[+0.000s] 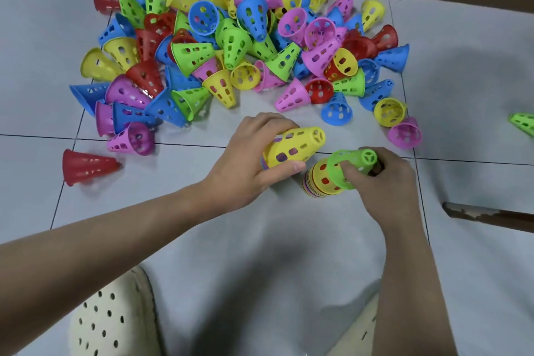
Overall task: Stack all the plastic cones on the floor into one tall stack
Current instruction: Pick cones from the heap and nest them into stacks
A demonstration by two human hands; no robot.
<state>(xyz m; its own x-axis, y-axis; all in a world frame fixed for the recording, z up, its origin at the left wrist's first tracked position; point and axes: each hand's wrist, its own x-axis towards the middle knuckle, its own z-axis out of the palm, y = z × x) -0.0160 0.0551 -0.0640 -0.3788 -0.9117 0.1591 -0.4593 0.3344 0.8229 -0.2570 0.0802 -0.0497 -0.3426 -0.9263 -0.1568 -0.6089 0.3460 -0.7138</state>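
A big heap of perforated plastic cones (231,37) in red, blue, green, yellow and pink lies on the white tiled floor ahead of me. My left hand (251,159) grips a short stack topped by a yellow cone (294,144), tilted with its tip to the right. My right hand (384,182) pinches a green cone (351,166) that sits tilted over the top of a second stack (318,182), whose uppermost visible cone is yellow. The two stacks are side by side, close together.
Loose cones lie apart from the heap: a red one (86,166) at the left, a pink one (404,134) and a green one (523,121) at the right. A worn dark wooden edge (488,215) juts in at the right. Cream perforated clogs (112,315) are at the bottom.
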